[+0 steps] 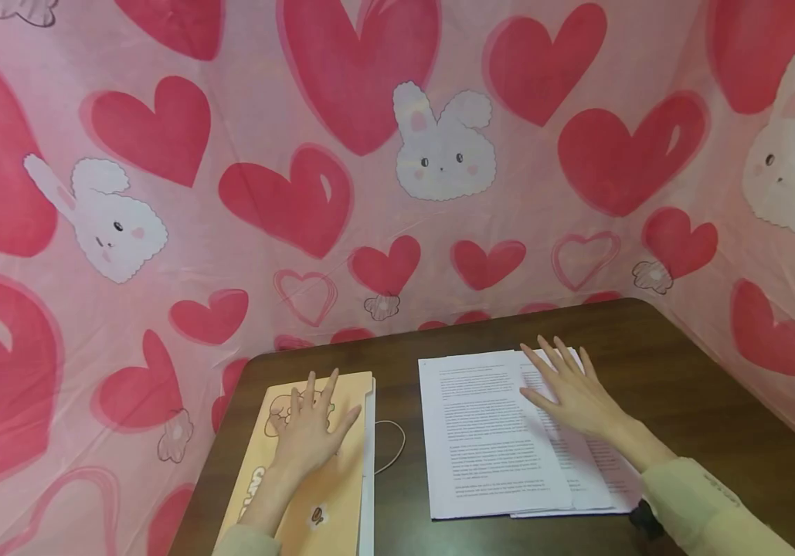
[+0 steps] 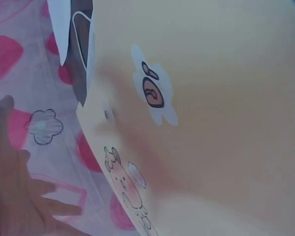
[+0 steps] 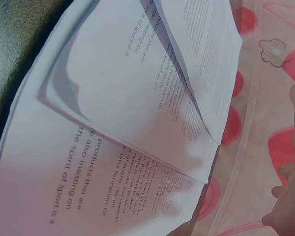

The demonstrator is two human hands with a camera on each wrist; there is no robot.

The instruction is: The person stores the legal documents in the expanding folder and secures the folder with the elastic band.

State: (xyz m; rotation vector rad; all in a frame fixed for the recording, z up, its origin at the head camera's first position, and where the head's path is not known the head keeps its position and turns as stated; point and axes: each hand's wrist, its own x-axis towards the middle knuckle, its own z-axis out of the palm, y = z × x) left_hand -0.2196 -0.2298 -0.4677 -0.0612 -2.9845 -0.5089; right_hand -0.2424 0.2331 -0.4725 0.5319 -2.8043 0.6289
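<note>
On the left of the table lies a yellow-orange folder (image 1: 334, 494) with cartoon drawings, white sheets showing along its right edge. My left hand (image 1: 303, 432) is over its upper part, fingers spread and straight. To the right are printed sheets (image 1: 487, 432) in overlapping stacks, and my right hand (image 1: 578, 398) is over their upper right with fingers spread. Seen from the left wrist, the folder cover (image 2: 226, 98) carries a soft shadow beside the left hand (image 2: 14, 191). In the right wrist view the overlapping pages (image 3: 113, 64) curl up at one corner, the right hand (image 3: 290, 182) at the edge.
A thin pale cord (image 1: 404, 442) loops out from the folder's right side onto the dark brown table (image 1: 397, 510). Close to the right sleeve, a small black object (image 1: 645, 520) sits by the papers' lower corner. Pink cloth (image 1: 383, 216) with hearts and rabbits surrounds the table.
</note>
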